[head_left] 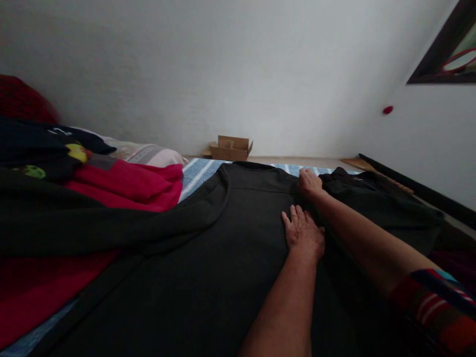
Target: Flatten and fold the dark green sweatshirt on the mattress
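A dark long-sleeved shirt (pixel 230 267) lies spread across the bed, its collar toward the wall and one sleeve stretched out to the left. My left hand (pixel 304 232) rests flat on the upper part of the shirt, fingers spread. Just beyond it, my right hand (pixel 310 183) is closed at the shirt's shoulder edge, its fingertips partly hidden. Another dark garment (pixel 386 208) lies bunched to the right, under and past my right forearm.
Pink-red cloth (pixel 148 186) and a navy printed garment (pixel 37 144) are heaped at left. A striped blue bedsheet (pixel 199 171) shows beneath. By the white wall stands an open cardboard box (pixel 231 147). A dark-framed window or opening (pixel 427 69) is at upper right.
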A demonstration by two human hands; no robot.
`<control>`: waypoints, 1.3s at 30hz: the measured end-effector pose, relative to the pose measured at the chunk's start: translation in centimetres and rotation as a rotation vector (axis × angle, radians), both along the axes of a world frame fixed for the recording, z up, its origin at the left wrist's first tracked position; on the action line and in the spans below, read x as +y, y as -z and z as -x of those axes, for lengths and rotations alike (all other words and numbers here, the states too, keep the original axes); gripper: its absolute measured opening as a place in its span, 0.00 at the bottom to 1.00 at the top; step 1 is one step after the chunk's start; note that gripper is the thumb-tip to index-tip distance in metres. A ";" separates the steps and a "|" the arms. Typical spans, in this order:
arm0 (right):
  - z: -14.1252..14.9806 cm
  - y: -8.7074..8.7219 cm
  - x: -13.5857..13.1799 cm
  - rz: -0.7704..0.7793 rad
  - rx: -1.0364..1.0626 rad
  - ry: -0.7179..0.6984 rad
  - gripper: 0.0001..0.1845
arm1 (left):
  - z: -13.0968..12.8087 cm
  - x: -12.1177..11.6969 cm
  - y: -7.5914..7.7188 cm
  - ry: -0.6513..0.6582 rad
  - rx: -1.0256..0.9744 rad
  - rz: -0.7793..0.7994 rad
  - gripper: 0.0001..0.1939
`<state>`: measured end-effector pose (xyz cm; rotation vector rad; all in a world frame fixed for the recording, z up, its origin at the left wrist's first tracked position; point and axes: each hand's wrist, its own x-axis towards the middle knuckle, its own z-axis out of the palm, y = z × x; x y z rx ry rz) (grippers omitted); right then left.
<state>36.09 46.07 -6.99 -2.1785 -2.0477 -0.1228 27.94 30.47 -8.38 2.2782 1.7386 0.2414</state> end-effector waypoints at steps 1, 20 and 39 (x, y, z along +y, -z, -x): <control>0.6 0.2 -0.1 -0.008 0.002 -0.057 0.19 | 0.0 0.0 0.0 0.004 0.004 0.000 0.31; 3.4 2.3 0.6 0.033 0.090 -0.319 0.27 | 0.2 0.1 0.5 0.056 -0.009 -0.065 0.34; 1.1 2.0 -0.4 0.060 0.142 -0.123 0.29 | 0.1 0.4 0.3 0.026 -0.044 -0.040 0.28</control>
